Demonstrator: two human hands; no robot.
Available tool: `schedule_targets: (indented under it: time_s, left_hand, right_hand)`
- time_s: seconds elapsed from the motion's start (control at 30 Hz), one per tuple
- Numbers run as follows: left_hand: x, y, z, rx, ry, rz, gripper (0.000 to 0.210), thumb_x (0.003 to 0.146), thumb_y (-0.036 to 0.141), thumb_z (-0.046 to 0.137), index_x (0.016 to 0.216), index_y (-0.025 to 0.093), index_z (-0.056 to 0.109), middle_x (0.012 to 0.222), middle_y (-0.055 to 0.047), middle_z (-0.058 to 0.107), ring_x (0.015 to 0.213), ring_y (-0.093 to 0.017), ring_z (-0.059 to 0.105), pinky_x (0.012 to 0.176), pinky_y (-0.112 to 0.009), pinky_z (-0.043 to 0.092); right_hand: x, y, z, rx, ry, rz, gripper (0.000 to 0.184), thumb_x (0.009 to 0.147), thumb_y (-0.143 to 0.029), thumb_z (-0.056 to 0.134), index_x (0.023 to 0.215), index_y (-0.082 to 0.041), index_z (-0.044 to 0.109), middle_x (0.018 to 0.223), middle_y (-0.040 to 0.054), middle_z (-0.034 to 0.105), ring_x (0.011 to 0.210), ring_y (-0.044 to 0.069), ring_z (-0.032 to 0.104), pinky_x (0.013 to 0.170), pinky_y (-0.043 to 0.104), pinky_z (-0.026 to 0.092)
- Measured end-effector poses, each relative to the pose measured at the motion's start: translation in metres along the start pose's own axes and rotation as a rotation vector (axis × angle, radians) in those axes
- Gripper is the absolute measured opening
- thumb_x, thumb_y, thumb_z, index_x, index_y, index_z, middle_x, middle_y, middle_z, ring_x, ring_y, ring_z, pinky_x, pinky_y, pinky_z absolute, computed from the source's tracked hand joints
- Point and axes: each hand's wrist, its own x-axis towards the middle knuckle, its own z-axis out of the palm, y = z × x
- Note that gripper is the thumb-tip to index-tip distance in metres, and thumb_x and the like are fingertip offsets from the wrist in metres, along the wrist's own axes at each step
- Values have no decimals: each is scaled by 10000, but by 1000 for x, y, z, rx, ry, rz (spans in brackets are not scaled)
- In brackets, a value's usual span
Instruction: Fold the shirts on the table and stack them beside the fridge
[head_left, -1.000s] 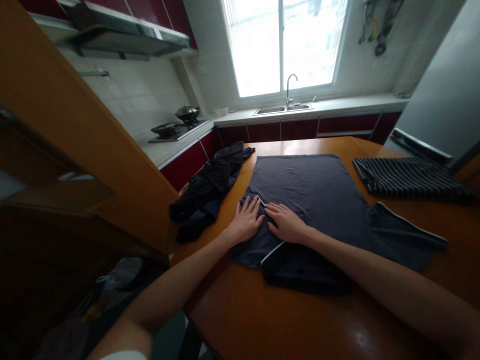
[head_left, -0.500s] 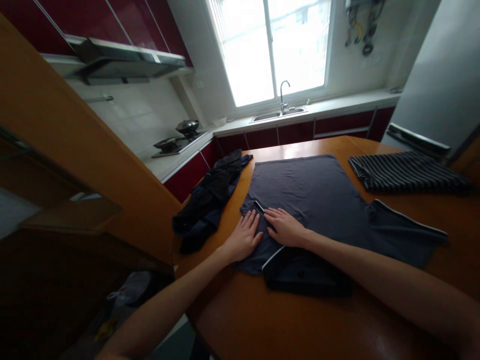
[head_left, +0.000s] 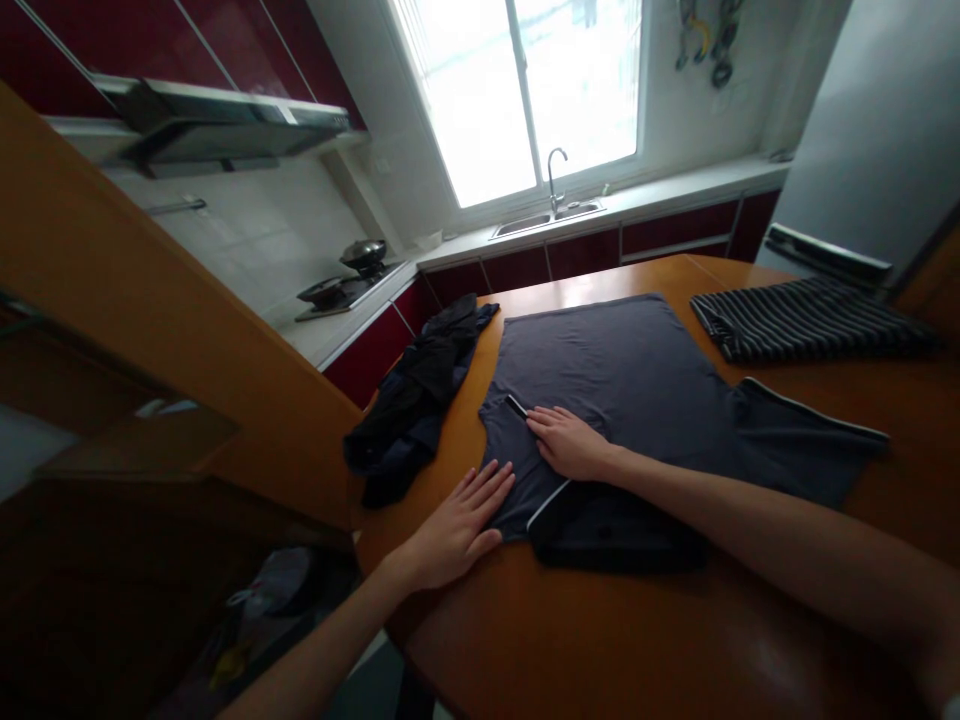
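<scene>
A dark grey-blue shirt [head_left: 600,350] lies spread on the wooden table [head_left: 600,640], its black collar [head_left: 615,535] with white edging toward me. One sleeve with a white-trimmed hem [head_left: 817,440] stretches out to the right. My left hand [head_left: 457,525] rests flat with fingers extended, its fingertips on the near left edge of the shirt and its thumb near the tabletop. On the left shoulder area my right hand [head_left: 566,440] lies palm down with fingers outstretched, beside a small black-and-white strip [head_left: 516,406] on the cloth.
Dark crumpled clothes [head_left: 427,390] are heaped along the table's left edge. A folded striped garment [head_left: 810,318] lies at the right rear. Beyond the table are a stove with pans [head_left: 364,255], a sink [head_left: 525,225] and a fridge [head_left: 847,150]. A wooden partition [head_left: 187,310] stands at left.
My left hand has slid toward me and left, away from my right hand, down to the shirt's near left edge. The right hand stays on the cloth. The view has shifted slightly.
</scene>
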Motion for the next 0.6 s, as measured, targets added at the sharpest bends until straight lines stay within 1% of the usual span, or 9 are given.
schedule_targets:
  time_s: [0.07,0.17,0.23,0.3,0.4,0.5,0.6]
  left_hand:
    - [-7,-4,-6,-44,-36,30,680,1061,452,373,1628,299,31,1687,-34,98,1557,-258,68,1261,-505,118]
    - [-8,-10,-21,-179,-92,35,565,1084,416,290,1622,293,168,1675,-20,179,1548,-221,144,1268,-474,118]
    - [1,-12,-33,-249,-52,-25,534,1088,408,273,1600,256,276,1651,-26,272,1530,-204,226,1270,-441,153]
    - [19,-13,-43,-267,57,-89,529,1079,417,309,1565,216,371,1613,-40,367,1501,-208,312,1263,-414,212]
    - [60,-16,-48,-253,220,-99,491,1057,367,356,1496,192,489,1541,-46,486,1438,-215,431,1232,-375,313]
    - [106,-26,-41,-224,338,-108,476,1011,246,361,1440,155,546,1489,-77,545,1398,-214,487,1203,-390,371]
    - [141,-38,-24,-172,406,-181,500,965,149,339,1411,96,559,1508,-130,514,1428,-218,446,1204,-417,362]
  right_hand:
    - [0,0,0,1,3,1,496,960,-207,427,1429,-85,536,1520,163,498,1434,292,421,1188,494,314]
    - [0,1,0,6,4,-1,488,965,-211,427,1423,-87,541,1515,167,503,1433,293,421,1187,497,315]
    - [0,2,0,10,4,-4,483,969,-212,426,1420,-85,543,1513,170,505,1435,292,420,1188,495,313]
    - [-1,2,0,16,4,-5,483,967,-209,431,1421,-86,541,1513,174,504,1437,288,418,1189,494,311]
    - [-2,1,-1,22,9,-5,488,961,-206,443,1427,-93,535,1511,177,505,1437,279,418,1188,486,312]
    - [-2,0,-2,10,3,-3,488,962,-218,447,1426,-95,536,1515,171,502,1437,282,416,1193,484,303]
    - [0,1,-2,5,-3,3,499,958,-218,451,1435,-88,523,1518,176,496,1445,278,404,1197,477,292]
